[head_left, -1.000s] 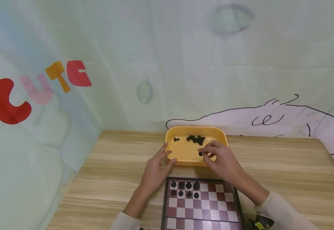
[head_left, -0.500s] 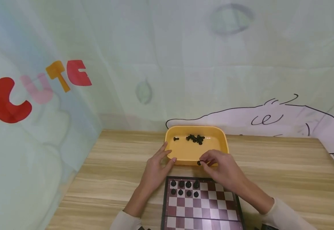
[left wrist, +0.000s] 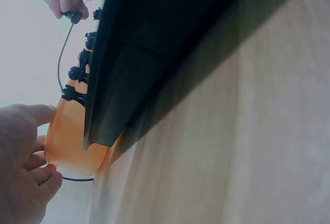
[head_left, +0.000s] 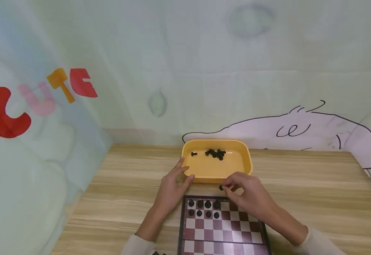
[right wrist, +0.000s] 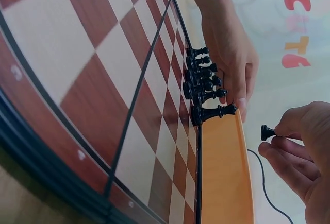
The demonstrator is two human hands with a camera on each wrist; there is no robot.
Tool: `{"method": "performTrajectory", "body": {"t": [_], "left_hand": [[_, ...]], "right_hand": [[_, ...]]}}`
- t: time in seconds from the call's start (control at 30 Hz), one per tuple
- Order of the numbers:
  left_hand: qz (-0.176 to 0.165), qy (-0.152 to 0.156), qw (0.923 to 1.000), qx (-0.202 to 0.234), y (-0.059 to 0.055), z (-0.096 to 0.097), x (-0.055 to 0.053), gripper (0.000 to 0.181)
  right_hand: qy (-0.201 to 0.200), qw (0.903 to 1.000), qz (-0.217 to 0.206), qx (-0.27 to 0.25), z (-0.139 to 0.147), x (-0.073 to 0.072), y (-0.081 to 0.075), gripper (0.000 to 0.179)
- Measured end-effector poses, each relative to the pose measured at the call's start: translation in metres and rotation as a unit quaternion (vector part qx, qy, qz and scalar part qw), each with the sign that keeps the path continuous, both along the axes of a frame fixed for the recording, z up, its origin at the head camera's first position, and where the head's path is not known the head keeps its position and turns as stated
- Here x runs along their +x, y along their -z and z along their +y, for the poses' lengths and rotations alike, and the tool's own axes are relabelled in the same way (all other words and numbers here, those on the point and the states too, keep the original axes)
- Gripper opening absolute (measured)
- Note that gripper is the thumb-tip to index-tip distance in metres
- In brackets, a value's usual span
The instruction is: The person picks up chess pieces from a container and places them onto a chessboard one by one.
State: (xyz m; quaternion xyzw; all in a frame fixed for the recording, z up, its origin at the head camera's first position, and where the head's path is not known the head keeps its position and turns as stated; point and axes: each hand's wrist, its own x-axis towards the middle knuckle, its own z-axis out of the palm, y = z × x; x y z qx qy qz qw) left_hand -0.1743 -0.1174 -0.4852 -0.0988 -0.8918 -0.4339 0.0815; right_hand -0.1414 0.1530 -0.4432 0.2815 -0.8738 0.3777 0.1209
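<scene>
My left hand (head_left: 171,185) holds the near left corner of a yellow tray (head_left: 247,166), its thumb at the front rim and its fingers along the left side. Between thumb and fingertips my right hand (head_left: 252,193) pinches a black chess piece (right wrist: 266,132) by its upper part, base outward. Fingers hide its head, so its kind is unclear. The piece hangs in the gap between the tray and a chessboard (head_left: 226,225). Two short rows of black chess pieces (head_left: 207,204) stand upright on the board's far left squares.
A heap of black chess pieces (head_left: 216,154) and one lone piece (head_left: 194,154) lie inside the tray. Everything rests on a wooden table (head_left: 134,170), with a printed cloth (head_left: 198,88) behind. A thin dark line (right wrist: 263,183) shows beyond the tray.
My right hand has lifted the black chess piece out of the tray and brought it over the front rim toward the board. My left hand stays at the tray's corner.
</scene>
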Motion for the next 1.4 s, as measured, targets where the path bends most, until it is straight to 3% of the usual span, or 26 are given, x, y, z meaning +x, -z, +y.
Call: {"method": "performTrajectory", "body": {"t": [0.27, 0.57, 0.87, 1.03, 1.4], "left_hand": [[0.002, 0.002, 1.0000, 0.004, 0.001, -0.001, 0.000, 0.047], [-0.002, -0.002, 1.0000, 0.006, 0.001, -0.002, -0.001, 0.047], [-0.005, 0.001, 1.0000, 0.006, 0.001, -0.002, -0.001, 0.049], [0.001, 0.000, 1.0000, 0.005, 0.002, -0.002, -0.001, 0.049], [0.002, 0.001, 1.0000, 0.006, 0.002, -0.001, 0.000, 0.048]], "right_hand": [[0.013, 0.9998, -0.011, 0.012, 0.000, 0.007, 0.002, 0.023], [-0.020, 0.9997, 0.005, -0.009, -0.001, 0.009, 0.010, 0.024], [-0.019, 0.9996, -0.022, 0.005, 0.001, 0.015, 0.012, 0.023], [-0.023, 0.9996, -0.014, 0.009, 0.002, 0.017, 0.016, 0.024], [-0.065, 0.9977, -0.013, -0.015, 0.008, 0.020, 0.028, 0.025]]}}
